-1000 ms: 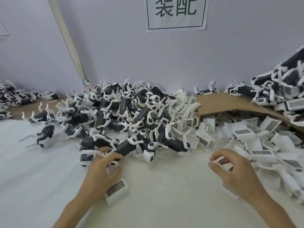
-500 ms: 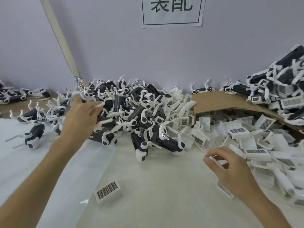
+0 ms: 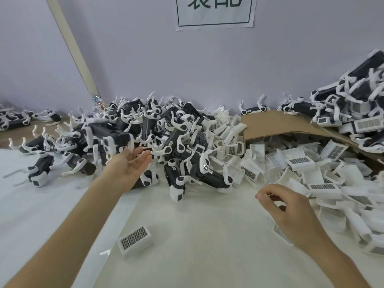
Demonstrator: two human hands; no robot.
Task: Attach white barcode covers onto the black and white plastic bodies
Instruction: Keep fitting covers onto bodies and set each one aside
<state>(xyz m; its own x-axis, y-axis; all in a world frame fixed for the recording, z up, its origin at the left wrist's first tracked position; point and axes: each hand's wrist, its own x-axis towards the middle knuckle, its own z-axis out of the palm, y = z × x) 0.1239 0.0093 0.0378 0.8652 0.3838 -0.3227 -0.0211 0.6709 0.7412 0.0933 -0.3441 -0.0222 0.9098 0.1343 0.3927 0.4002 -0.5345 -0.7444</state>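
A big heap of black and white plastic bodies [image 3: 176, 140] lies against the wall in the head view. My left hand [image 3: 133, 163] is stretched out over its front edge, palm up, fingers straight, holding nothing. Just beyond the fingertips is a blurred black and white body [image 3: 114, 142]. One white barcode cover [image 3: 135, 239] lies alone on the white table sheet [image 3: 197, 235], below my left forearm. My right hand [image 3: 291, 213] hovers at the edge of the pile of white barcode covers [image 3: 311, 175], fingers curled around a white cover piece [image 3: 281, 232] that shows under the palm.
A bent cardboard sheet [image 3: 280, 125] arches over the covers. On it at the far right sits a stack of bodies with covers [image 3: 357, 113]. A smaller group of bodies [image 3: 18, 119] lies far left. A slanted beige strip [image 3: 72, 48] leans on the wall.
My left hand rose from beside the lone cover to the heap while gripping a body, then opened; the body now sits blurred past its fingers. My right hand barely moved.
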